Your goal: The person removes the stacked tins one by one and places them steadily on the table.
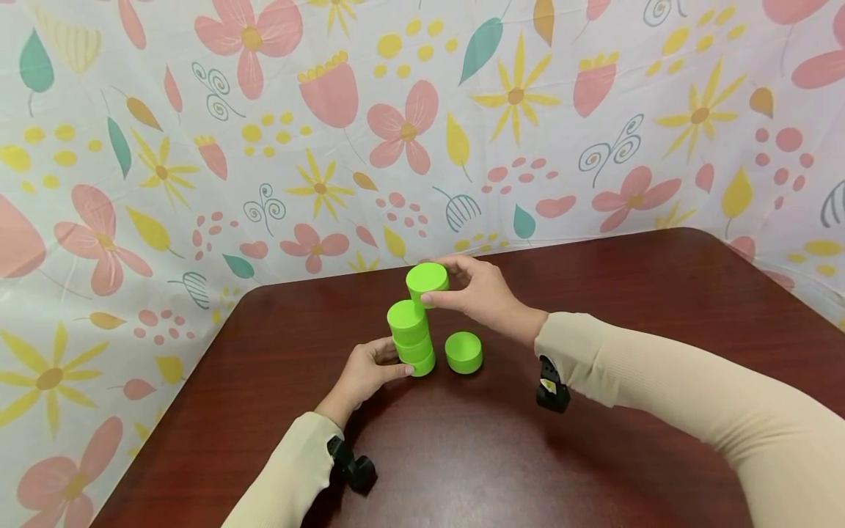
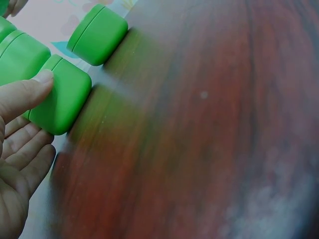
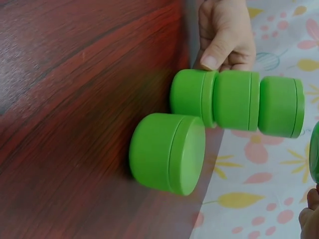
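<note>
Three round green lidded jars stand stacked on the table, the top jar (image 1: 407, 323) upright on the two below. My left hand (image 1: 368, 374) holds the stack at its base, thumb on the near side of the bottom jar (image 2: 62, 97) and fingers around its far side. Higher up and slightly to the right, my right hand (image 1: 485, 293) grips another green jar (image 1: 428, 282) between thumb and fingers. In the right wrist view only an edge of this held jar (image 3: 314, 154) shows. A separate green jar (image 1: 464, 353) sits on the table just right of the stack.
The dark red-brown wooden table (image 1: 462, 455) reaches back to a flower-printed cloth (image 1: 409, 191) hanging behind it. Black wrist cameras are strapped at both sleeves, the left camera (image 1: 353, 466) low over the table and the right camera (image 1: 551, 385) beyond the separate jar.
</note>
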`<state>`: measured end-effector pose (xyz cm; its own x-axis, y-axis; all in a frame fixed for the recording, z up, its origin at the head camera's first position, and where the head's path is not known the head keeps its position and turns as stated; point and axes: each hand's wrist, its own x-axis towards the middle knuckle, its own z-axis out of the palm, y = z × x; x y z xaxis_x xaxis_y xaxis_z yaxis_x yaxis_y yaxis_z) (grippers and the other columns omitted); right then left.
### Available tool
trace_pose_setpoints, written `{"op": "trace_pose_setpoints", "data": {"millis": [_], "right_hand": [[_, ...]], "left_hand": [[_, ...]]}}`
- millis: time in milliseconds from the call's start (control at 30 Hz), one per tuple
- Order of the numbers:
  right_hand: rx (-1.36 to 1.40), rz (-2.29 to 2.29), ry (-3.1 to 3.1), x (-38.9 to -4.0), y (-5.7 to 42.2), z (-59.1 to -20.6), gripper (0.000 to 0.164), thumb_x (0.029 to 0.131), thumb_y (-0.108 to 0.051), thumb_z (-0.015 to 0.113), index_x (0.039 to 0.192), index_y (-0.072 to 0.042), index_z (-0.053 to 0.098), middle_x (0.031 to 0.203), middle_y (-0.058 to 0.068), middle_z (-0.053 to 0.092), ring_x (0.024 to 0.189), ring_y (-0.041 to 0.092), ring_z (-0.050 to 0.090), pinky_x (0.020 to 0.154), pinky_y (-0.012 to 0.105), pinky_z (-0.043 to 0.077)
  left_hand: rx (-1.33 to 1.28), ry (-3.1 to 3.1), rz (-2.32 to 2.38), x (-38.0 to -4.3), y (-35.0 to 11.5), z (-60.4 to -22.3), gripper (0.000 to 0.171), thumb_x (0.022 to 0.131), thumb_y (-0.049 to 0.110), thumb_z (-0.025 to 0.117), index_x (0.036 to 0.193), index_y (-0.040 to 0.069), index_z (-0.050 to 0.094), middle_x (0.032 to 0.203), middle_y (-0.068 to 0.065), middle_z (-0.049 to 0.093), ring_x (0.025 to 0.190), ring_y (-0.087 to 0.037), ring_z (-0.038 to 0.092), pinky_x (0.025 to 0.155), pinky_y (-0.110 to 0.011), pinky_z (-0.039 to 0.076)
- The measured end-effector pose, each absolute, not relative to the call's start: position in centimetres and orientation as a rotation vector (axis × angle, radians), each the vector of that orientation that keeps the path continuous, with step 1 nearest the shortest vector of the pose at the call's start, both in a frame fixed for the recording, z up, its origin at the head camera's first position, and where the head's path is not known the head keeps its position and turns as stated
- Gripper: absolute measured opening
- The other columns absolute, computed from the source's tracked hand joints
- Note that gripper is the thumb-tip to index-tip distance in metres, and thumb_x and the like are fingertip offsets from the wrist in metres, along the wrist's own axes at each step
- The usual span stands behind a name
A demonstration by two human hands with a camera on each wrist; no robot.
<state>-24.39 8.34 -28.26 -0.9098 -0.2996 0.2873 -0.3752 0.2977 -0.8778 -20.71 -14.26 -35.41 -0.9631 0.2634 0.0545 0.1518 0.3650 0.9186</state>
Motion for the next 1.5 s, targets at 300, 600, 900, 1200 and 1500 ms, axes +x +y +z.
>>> {"op": "trace_pose_setpoints", "data": {"millis": [300,600,900,1200,1500], "right_hand": [[0.610,1.676,-2.494,-24.3,9.8,-28.4,0.058,0.072,-0.039,0.078,0.123,-0.021,0.056,0.109,-0.002,0.063,0.097,0.014,0.059,0.081,0.034,0.049],[0.549,1.634,-2.513,-24.2,11.0,-28.9,0.060,0.072,-0.038,0.078,0.124,-0.017,0.056,0.112,0.000,0.061,0.099,0.016,0.058,0.080,0.033,0.049],[0.510,1.605,-2.521,-23.9,12.3,-29.7,0.058,0.073,-0.036,0.078,0.122,-0.014,0.056,0.105,0.004,0.063,0.095,0.018,0.058,0.074,0.032,0.048],[0.507,1.588,-2.528,-23.9,13.4,-30.6,0.056,0.073,-0.034,0.078,0.121,-0.014,0.056,0.104,0.004,0.063,0.093,0.017,0.057,0.076,0.032,0.047],[0.510,1.585,-2.545,-23.7,14.4,-31.6,0.056,0.076,-0.033,0.077,0.123,-0.011,0.055,0.111,0.005,0.062,0.100,0.020,0.057,0.081,0.033,0.047]], "left_hand": [[0.397,2.506,1.691,-20.7,-14.3,-35.6,0.049,0.076,0.000,0.073,0.123,-0.004,0.057,0.117,-0.020,0.062,0.110,-0.032,0.059,0.088,-0.034,0.051],[0.392,2.507,1.693,-20.7,-14.3,-35.8,0.049,0.076,-0.001,0.073,0.122,-0.003,0.058,0.116,-0.020,0.062,0.110,-0.032,0.059,0.088,-0.034,0.051],[0.387,2.507,1.697,-20.6,-14.2,-35.9,0.048,0.076,-0.001,0.073,0.121,-0.004,0.058,0.115,-0.020,0.063,0.109,-0.033,0.059,0.087,-0.034,0.051],[0.390,2.504,1.701,-20.7,-14.3,-35.9,0.048,0.075,-0.001,0.073,0.121,-0.003,0.059,0.115,-0.020,0.063,0.109,-0.032,0.059,0.087,-0.033,0.051],[0.397,2.513,1.686,-20.8,-14.2,-35.5,0.049,0.075,0.000,0.073,0.122,-0.002,0.058,0.116,-0.019,0.062,0.110,-0.032,0.059,0.088,-0.034,0.051]]}}
